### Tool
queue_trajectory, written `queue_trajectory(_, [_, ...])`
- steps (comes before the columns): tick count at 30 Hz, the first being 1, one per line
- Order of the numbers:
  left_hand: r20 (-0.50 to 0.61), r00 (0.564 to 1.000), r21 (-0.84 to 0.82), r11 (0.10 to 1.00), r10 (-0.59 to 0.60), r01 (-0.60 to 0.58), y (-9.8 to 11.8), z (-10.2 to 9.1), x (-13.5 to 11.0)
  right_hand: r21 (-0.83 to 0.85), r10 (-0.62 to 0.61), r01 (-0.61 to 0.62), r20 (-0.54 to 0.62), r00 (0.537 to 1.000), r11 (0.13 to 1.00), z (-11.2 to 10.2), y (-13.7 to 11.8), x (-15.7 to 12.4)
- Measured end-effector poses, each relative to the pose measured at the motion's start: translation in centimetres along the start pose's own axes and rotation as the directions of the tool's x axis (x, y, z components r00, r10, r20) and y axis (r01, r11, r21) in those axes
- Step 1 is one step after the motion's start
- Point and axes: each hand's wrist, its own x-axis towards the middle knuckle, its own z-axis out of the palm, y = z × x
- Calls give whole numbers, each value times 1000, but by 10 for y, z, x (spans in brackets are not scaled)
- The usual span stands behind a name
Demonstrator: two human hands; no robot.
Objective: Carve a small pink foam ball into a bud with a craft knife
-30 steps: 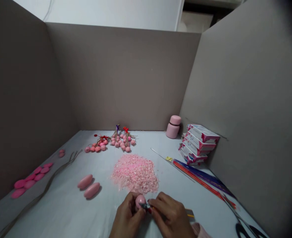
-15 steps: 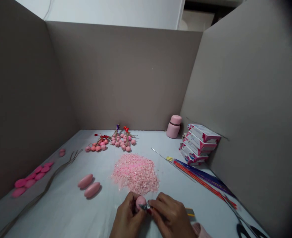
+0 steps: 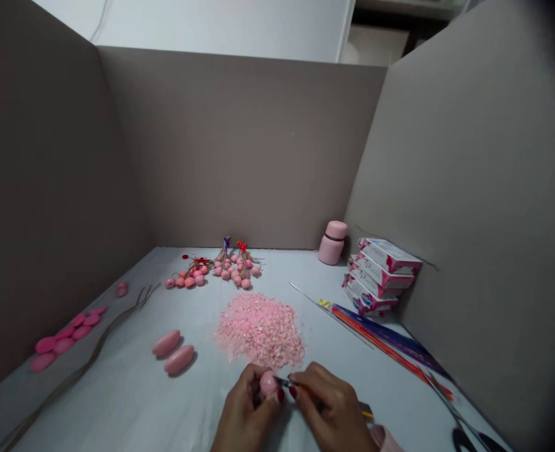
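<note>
1. Eight flat pink discs [image 3: 63, 346] lie far left.
2. Two pink spindles [image 3: 179, 360] lie side by side.
3. One left hand [image 3: 249, 405], fingers curled, pinches one pink ball [image 3: 268, 382] before one shavings heap [image 3: 261, 329].
4. One right hand [image 3: 331, 405] pinches one craft knife [image 3: 284, 382], blade at the ball.
5. One pink bottle [image 3: 332, 248].
6. One pair of scissors [image 3: 461, 439].

My left hand [image 3: 247, 408] is curled in a grip; close opposite, my right hand [image 3: 333, 403] is pinched, back upward, the two red-nailed thumbs [image 3: 272, 405] almost meeting.
</note>
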Motion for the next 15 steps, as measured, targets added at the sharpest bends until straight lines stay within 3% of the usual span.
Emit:
queue_trajectory(4, [0, 1000, -33, 999, 11, -10, -9, -2, 2, -8, -67, 68, 61, 996, 998, 2, -3, -2])
queue_trajectory(15, [58, 998, -120, 993, 10, -3, 2, -2, 1, 52, 1, -3, 43, 999, 999, 2, -7, -1])
